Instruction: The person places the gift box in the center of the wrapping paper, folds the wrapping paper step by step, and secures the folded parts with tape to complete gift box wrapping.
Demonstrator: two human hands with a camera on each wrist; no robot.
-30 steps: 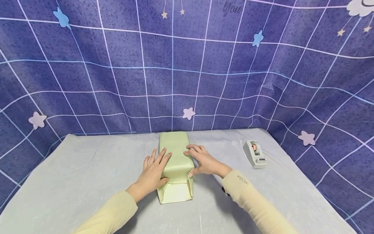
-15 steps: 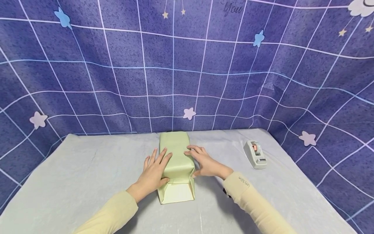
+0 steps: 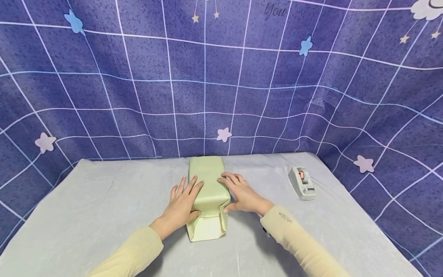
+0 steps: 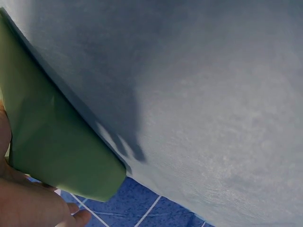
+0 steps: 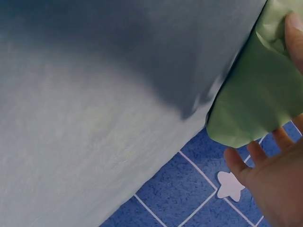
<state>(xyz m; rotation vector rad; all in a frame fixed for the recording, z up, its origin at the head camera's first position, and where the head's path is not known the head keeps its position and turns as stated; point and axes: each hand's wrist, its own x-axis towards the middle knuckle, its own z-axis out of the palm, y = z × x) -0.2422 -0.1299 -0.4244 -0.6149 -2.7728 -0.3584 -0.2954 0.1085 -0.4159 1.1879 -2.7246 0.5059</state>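
A box-shaped package in light green wrapping paper (image 3: 207, 169) lies lengthwise near the back of the table. Its near end has a paper flap (image 3: 207, 229) spread toward me, pale side up, with folded paper at both sides. My left hand (image 3: 180, 204) rests spread on the package's left part, thumb at the near edge. The right hand (image 3: 243, 195) has its fingers on the top right edge and its thumb against the side fold at the near right corner. In the left wrist view, the green side (image 4: 66, 142) shows; in the right wrist view, paper creases (image 5: 272, 40) show beside the thumb.
A white tape dispenser (image 3: 302, 183) with a roll in it stands at the right on the grey cloth-covered table (image 3: 131, 192). Behind the table hangs a blue-purple curtain (image 3: 221, 96) with a grid and stars.
The right side fold of the paper moved slightly outward, then inward to the left, with the right thumb beside it. My left hand stays in place.
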